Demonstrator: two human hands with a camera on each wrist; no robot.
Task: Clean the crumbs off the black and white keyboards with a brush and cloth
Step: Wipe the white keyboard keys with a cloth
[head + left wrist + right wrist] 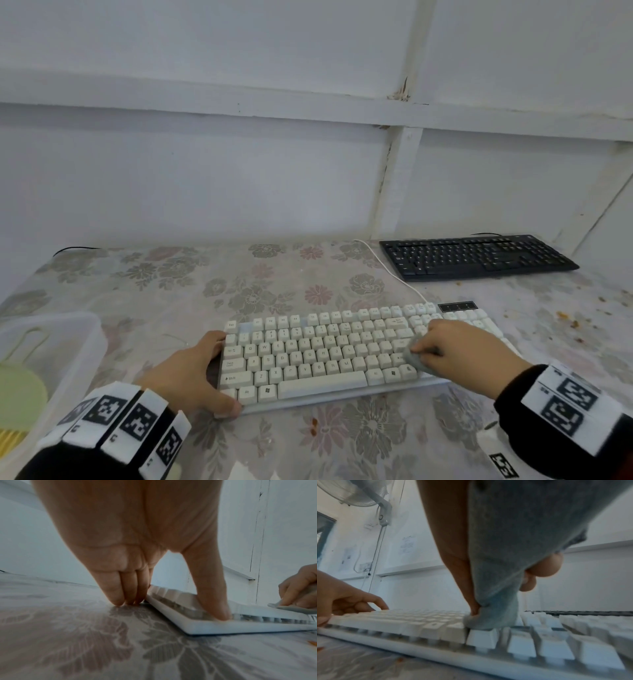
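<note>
Grey cloth point(513, 536) fills the right wrist view, bunched in the curled fingers point(542, 566) of the right hand point(455, 353) and pressed onto the keys at the right part of the white keyboard point(342, 346), with the thumb along its left side. From the head view a fold of the cloth shows just under the knuckles, between the main key block and the keys to its right. Across the board, the left hand point(191, 370) steadies the keyboard's left end: its straight fingers point(118, 592) stand together with their tips on the flowered tablecloth point(260, 287) against the left edge of the case, and its thumb rests on the near left corner. White keyboard lies near the front edge of the table, slightly right of the middle, its white cable point(387, 267) running back toward the wall. Behind it, at the back right corner of the table, lies the black keyboard point(476, 257), well apart from both hands. Orange-brown crumbs point(568, 320) are scattered on the cloth along the right edge, between the two keyboards. At the front left corner sits a clear plastic tub point(68, 342) holding a pale green brush point(20, 401) with yellow bristles.
</note>
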